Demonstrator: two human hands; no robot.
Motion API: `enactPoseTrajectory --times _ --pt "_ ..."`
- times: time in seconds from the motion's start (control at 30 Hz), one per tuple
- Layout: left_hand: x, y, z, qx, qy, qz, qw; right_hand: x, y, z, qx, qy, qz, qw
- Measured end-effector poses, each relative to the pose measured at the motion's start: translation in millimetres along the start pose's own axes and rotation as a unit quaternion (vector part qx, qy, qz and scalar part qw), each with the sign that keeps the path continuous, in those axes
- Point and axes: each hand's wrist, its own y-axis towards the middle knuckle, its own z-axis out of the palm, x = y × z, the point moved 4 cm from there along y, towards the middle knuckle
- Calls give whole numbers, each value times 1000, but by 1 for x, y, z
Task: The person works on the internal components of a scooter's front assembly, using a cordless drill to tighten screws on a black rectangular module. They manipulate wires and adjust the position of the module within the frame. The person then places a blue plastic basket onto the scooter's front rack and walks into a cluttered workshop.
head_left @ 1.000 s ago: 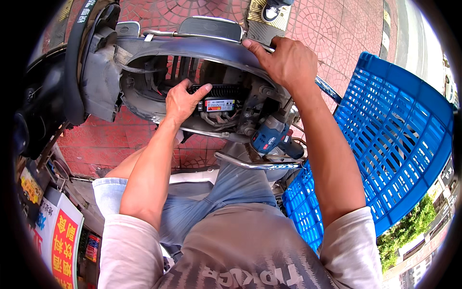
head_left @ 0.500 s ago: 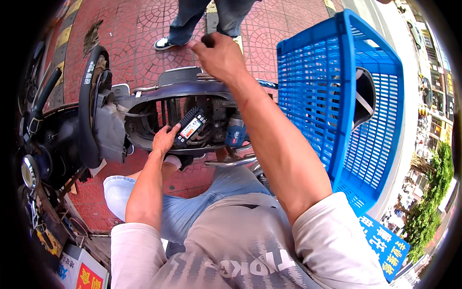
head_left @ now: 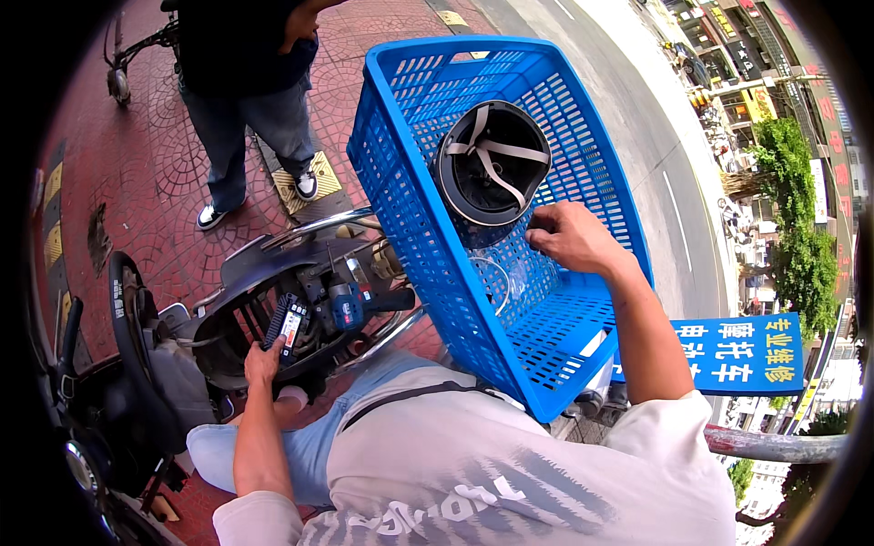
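"Where is the black finned box?"
"Left of centre in the frame, grasped by the left hand at the opened scooter body."
"And the right hand?"
"Right of centre, fingers curled, near a helmet in the blue crate; whether it grips anything, I cannot tell."

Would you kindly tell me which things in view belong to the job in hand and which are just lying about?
Apparently in the job:
black finned box, in the left hand;
open scooter body;
blue power tool.

Seemingly just about:
blue basket, nearest the right hand;
helmet in the basket;
blue signboard.
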Motion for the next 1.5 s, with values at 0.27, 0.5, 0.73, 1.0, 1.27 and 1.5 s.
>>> enactPoseTrajectory --times 0.27,0.5,0.73,1.0,1.27,1.5 --pt "7 -4 12 -13 -17 19 1000 -122 28 179 277 77 163 944" --pt "17 -1 23 -18 -48 30 998 -99 31 212 213 -105 109 965" --pt "20 -2 10 -12 -31 -4 999 -88 45 245 169 -59 148 973" --pt "-1 -20 -2 30 -50 -91 994 -31 -6 63 -13 320 158 934" --pt "2 -29 -4 10 -92 -95 991 209 -13 51 53 512 -205 833" --pt "-13 -34 -9 17 -106 -100 989 288 64 326 456 133 -161 865"
